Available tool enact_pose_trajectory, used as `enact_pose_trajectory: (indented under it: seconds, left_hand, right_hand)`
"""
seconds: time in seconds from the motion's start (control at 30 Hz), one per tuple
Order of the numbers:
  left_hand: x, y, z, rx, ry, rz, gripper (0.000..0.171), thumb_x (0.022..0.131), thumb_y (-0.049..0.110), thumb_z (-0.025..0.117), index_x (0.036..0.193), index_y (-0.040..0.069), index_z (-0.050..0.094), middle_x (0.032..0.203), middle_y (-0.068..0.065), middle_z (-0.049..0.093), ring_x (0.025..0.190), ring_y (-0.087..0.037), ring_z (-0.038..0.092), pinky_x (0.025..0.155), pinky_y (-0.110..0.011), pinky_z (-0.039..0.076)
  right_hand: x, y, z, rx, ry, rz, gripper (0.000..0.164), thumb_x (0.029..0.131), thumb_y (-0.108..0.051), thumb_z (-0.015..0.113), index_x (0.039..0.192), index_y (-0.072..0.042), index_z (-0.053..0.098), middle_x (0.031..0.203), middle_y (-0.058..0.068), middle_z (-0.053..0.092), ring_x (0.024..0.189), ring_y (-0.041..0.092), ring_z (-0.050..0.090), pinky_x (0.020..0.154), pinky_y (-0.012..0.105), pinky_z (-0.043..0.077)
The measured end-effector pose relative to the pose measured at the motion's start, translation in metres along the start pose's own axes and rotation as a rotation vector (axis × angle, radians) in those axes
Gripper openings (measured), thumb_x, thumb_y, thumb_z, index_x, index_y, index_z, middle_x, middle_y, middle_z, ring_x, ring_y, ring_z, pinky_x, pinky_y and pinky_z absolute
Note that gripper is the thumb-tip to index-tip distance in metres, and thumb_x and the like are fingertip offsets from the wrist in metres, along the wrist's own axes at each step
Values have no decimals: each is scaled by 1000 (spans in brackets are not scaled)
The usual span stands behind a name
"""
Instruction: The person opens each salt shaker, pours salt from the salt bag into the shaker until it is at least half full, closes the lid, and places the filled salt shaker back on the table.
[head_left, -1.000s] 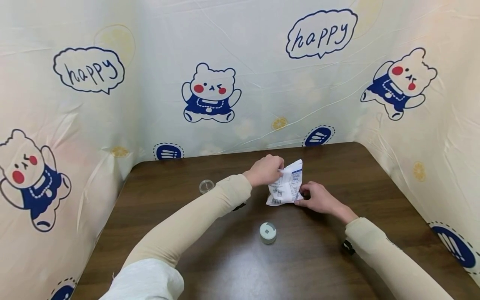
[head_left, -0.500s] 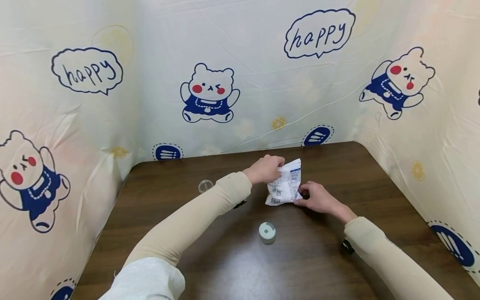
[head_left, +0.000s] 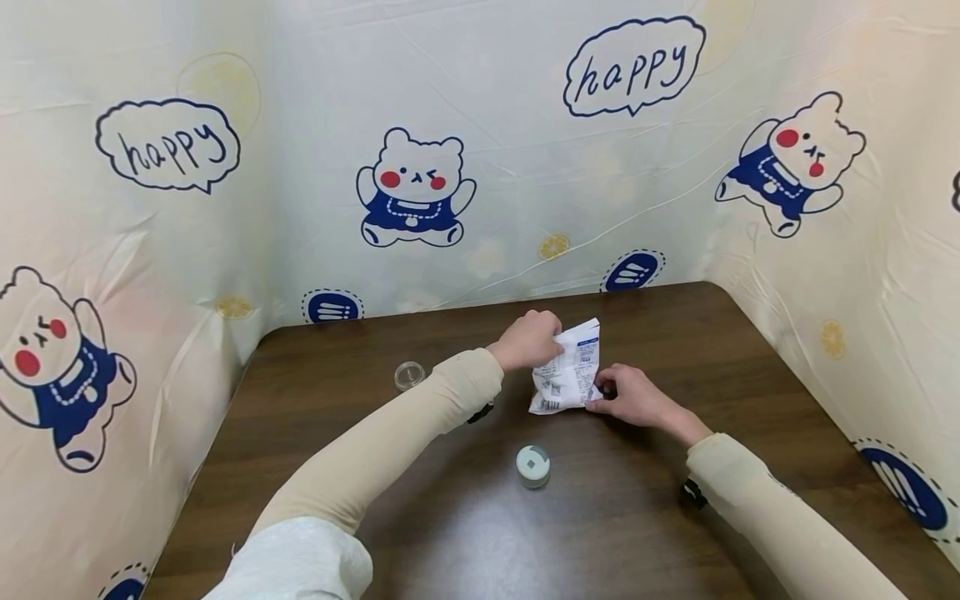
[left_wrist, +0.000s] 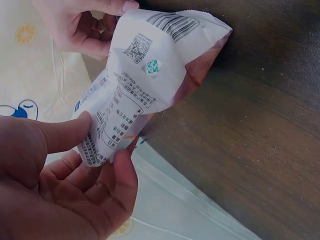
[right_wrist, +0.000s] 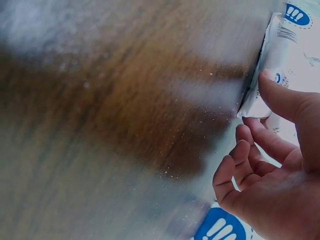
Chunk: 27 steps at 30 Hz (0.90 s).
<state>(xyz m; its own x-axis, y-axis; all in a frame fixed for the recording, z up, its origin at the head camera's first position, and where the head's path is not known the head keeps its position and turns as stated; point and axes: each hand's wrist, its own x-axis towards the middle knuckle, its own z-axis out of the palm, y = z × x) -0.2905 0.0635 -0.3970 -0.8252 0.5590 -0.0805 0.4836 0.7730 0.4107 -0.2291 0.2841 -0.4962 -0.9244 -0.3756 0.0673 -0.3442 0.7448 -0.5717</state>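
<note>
A white snack bag (head_left: 567, 371) with printed text, a barcode and a blue strip stands upright on the table between the hands. My left hand (head_left: 527, 340) pinches its upper left edge between thumb and fingers; the left wrist view shows the thumb on the printed back (left_wrist: 125, 85). Down at the lower right corner, my right hand (head_left: 636, 397) pinches the bag with thumb and index finger, its other fingers loosely curled in the right wrist view. In the left wrist view, reddish-brown print shows on the far side, mostly hidden.
Nearer to me than the bag, a small round container with a pale lid (head_left: 533, 467) stands on the brown wooden table (head_left: 465, 533). A clear round lid or dish (head_left: 409, 376) lies left, close to the left forearm. Printed cloth (head_left: 510, 150) surrounds the table's back and sides.
The head view has shifted slightly, moving everything a little in the picture. Both hands keep their hold on the bag, which stays in the same place.
</note>
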Motion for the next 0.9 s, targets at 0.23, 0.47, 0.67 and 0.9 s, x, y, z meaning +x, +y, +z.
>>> enact_pose_trajectory:
  seconds: [0.23, 0.47, 0.67, 0.9]
  left_hand:
    - [-6, 2, -1, 49, 42, 18, 9, 99, 17, 76, 100, 7, 75, 89, -2, 69, 73, -16, 61, 62, -27, 49]
    - [-10, 6, -3, 23, 84, 84, 10, 94, 18, 82, 94, 12, 74, 89, 2, 67, 77, -15, 60, 62, -27, 49]
    - [-15, 9, -6, -14, 24, 70, 12, 93, 17, 83, 99, 10, 76, 95, -1, 69, 80, -16, 62, 65, -26, 52]
    - [-16, 10, -3, -29, -46, 64, 18, 95, 11, 81, 110, 2, 78, 105, -8, 73, 82, -16, 65, 69, -24, 54]
  right_hand:
    - [0, -1, 1, 10, 2, -11, 28, 85, -21, 90, 89, -6, 68, 79, 6, 58, 74, 18, 50, 68, 34, 41]
    - [-2, -2, 0, 30, -23, -4, 31, 82, -22, 93, 91, -7, 67, 78, 6, 57, 73, 19, 49, 67, 35, 40]
    - [0, -5, -2, 78, -29, 41, 36, 80, -24, 95, 89, -5, 65, 79, 8, 57, 73, 19, 49, 68, 35, 40]
    - [2, -6, -2, 117, -41, 111, 37, 79, -24, 95, 88, -4, 66, 79, 8, 57, 73, 19, 49, 67, 35, 39]
